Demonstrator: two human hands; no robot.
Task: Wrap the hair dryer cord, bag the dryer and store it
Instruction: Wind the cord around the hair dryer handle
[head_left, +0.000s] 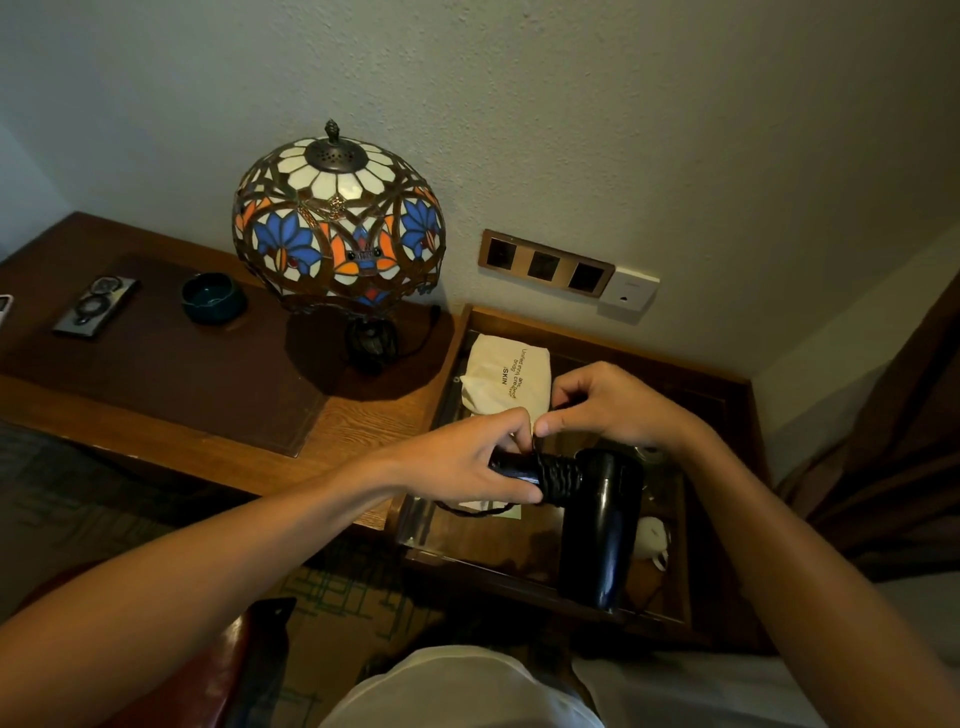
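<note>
A black hair dryer (600, 525) hangs in the air above a low glass-topped side table (722, 395), its barrel pointing down toward me. My left hand (462, 462) grips the dryer's handle. The black cord (561, 475) is coiled in several turns around the handle, and a loose loop droops below it. My right hand (608, 402) pinches the cord just above the coils. A cream cloth bag (506, 376) with printed text lies on the side table behind my hands.
A stained-glass lamp (337, 223) stands on the wooden desk (171, 421) to the left, with a dark green bowl (213, 297) and a small tray (96, 306). A socket panel (545, 264) is on the wall. A brown curtain (883, 457) hangs at the right.
</note>
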